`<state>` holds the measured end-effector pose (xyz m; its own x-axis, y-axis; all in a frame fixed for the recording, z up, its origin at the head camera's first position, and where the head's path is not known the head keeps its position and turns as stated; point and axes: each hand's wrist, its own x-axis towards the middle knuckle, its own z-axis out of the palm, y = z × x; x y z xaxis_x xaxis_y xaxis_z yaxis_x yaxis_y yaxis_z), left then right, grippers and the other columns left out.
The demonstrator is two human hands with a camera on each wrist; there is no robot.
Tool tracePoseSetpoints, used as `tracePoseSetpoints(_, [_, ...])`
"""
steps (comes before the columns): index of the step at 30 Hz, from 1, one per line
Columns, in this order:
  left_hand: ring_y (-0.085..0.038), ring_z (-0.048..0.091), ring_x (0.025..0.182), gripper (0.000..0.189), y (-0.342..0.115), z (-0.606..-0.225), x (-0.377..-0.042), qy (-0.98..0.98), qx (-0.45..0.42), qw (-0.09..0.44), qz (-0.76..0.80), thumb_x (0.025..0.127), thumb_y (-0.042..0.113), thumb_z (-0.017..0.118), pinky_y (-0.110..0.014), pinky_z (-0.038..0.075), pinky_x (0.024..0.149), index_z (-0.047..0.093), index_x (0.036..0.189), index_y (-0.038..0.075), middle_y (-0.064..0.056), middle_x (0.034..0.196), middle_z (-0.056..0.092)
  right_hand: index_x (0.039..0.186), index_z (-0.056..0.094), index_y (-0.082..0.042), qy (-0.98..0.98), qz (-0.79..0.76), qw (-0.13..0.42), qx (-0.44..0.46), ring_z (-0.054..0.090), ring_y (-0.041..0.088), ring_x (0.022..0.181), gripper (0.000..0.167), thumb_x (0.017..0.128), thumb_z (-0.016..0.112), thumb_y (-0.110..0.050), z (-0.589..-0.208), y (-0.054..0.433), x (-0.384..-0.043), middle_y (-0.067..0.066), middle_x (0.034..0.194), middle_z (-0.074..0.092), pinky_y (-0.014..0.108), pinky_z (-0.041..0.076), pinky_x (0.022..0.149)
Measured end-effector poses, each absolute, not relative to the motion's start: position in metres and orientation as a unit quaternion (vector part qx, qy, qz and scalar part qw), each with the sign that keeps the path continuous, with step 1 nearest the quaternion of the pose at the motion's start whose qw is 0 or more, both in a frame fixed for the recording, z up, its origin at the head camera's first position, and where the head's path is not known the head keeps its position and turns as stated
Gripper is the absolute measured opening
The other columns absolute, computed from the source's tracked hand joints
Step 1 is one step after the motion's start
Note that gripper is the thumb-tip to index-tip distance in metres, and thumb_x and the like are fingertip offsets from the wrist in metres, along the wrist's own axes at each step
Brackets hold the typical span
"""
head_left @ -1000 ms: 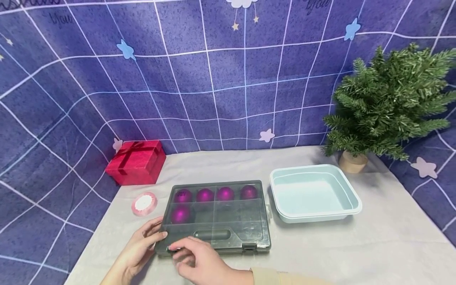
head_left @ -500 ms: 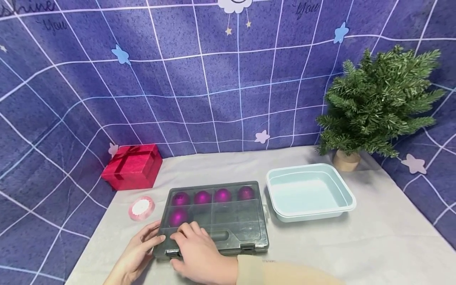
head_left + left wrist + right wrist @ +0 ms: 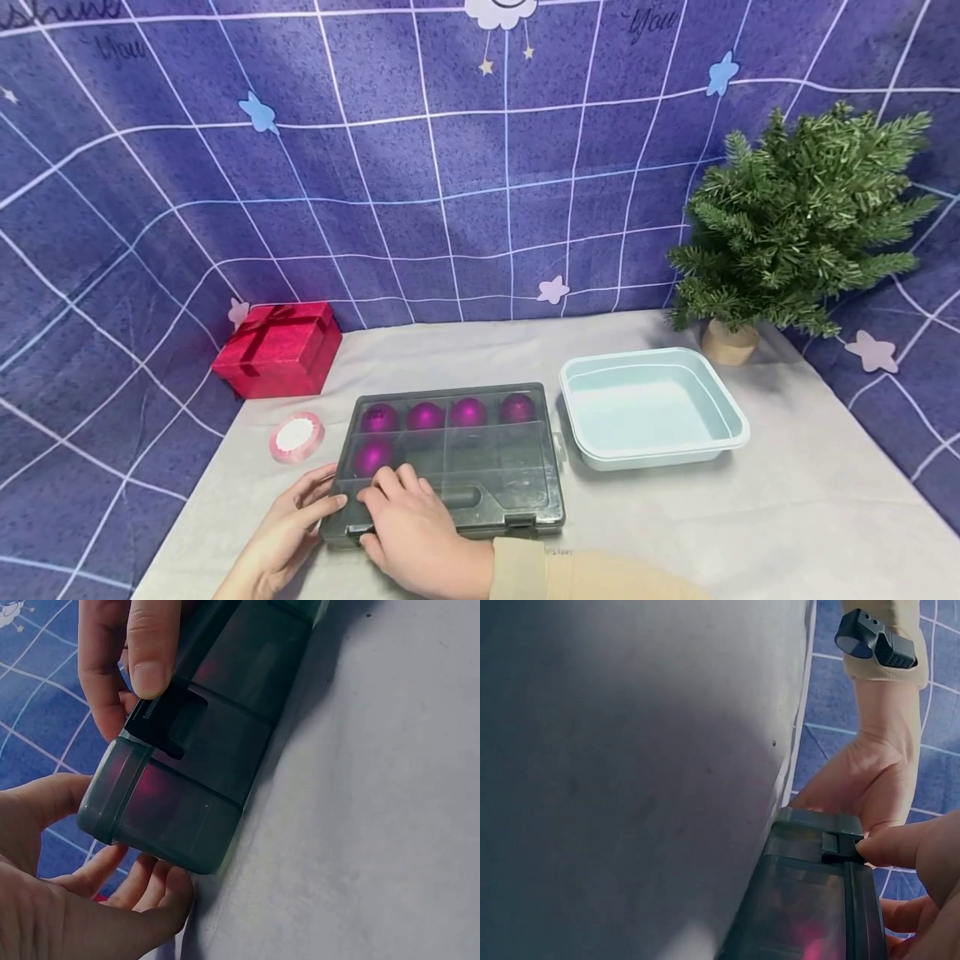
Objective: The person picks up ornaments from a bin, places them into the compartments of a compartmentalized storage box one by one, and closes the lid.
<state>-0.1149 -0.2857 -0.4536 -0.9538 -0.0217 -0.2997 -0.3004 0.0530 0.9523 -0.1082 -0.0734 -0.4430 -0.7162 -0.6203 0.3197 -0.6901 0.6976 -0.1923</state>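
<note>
A dark, see-through storage case (image 3: 498, 458) lies flat with its lid down. Several purple balls (image 3: 468, 412) show through the lid, most in the back row. My left hand (image 3: 281, 529) grips the case's left end, thumb over the top and fingers around the side. Across the front part of the lid lies my right hand (image 3: 416, 529), its bent fingertips on the lid and its thumb at the front edge. In the left wrist view the right thumb touches the front-left latch (image 3: 169, 724). Whether that latch is fastened, I cannot tell.
A light blue tray (image 3: 652, 454) stands right of the case. Behind it is a small artificial fir tree (image 3: 795, 225) on a wooden base. At the left sit a red gift box (image 3: 277, 350) and a pink ribbon roll (image 3: 297, 437). A blue grid-patterned cloth (image 3: 465, 167) hangs behind.
My right hand has shifted from the front-left latch with its fingers to lying over the lid with its thumb at the front edge. The left hand keeps its place; the head view has shifted slightly.
</note>
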Motion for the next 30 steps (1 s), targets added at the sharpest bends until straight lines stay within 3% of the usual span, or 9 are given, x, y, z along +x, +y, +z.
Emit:
tracePoseSetpoints(15, [-0.018,0.062,0.108,0.065,-0.284,-0.454,-0.116,0.708,-0.103,0.099,0.691,0.095,0.002,0.062,-0.035,0.054,0.087,0.034,0.154,-0.003,-0.021,0.145,0.051,0.127,0.068,-0.021,-0.903,0.173,0.099,0.381,0.043,0.007,0.105,0.04,0.092,0.074,-0.038,-0.44,-0.067,-0.112,-0.011,0.119,0.052,0.017,0.04,0.079])
tracePoseSetpoints(21, [-0.017,0.059,0.109,0.065,-0.285,-0.451,-0.119,0.739,-0.097,0.09,0.661,0.092,0.0,0.063,-0.03,0.055,0.084,0.037,0.151,-0.006,-0.025,0.143,0.05,0.13,0.067,-0.017,-0.87,0.23,0.011,0.436,0.047,0.003,0.11,0.037,0.096,0.068,-0.031,-0.426,-0.046,-0.119,-0.01,0.127,0.056,0.018,0.046,0.089])
tracePoseSetpoints(23, [-0.022,0.058,0.115,0.065,-0.283,-0.446,-0.121,0.772,-0.08,0.074,0.626,0.09,-0.001,0.065,-0.028,0.053,0.084,0.039,0.148,-0.007,-0.027,0.143,0.05,0.131,0.067,-0.015,-0.858,0.255,-0.02,0.445,0.049,0.002,0.113,0.036,0.098,0.066,-0.029,-0.421,-0.037,-0.124,-0.009,0.129,0.059,0.019,0.046,0.093])
tracePoseSetpoints(26, [-0.037,0.056,0.123,0.065,-0.278,-0.433,-0.126,0.835,-0.029,0.034,0.549,0.086,-0.002,0.07,-0.034,0.053,0.093,0.043,0.145,-0.009,-0.03,0.144,0.048,0.129,0.067,-0.015,-0.854,0.263,-0.02,0.449,0.054,0.003,0.108,0.035,0.097,0.065,-0.027,-0.413,-0.023,-0.132,-0.007,0.125,0.063,0.018,0.047,0.09])
tracePoseSetpoints(30, [-0.049,0.05,0.128,0.058,-0.265,-0.404,-0.139,0.894,0.063,-0.05,0.44,0.086,0.001,0.074,-0.057,0.045,0.103,0.052,0.14,-0.005,-0.029,0.142,0.051,0.125,0.069,-0.016,-0.877,0.21,0.032,0.431,0.059,0.007,0.101,0.032,0.095,0.068,-0.028,-0.394,-0.001,-0.145,-0.006,0.117,0.066,0.021,0.051,0.085])
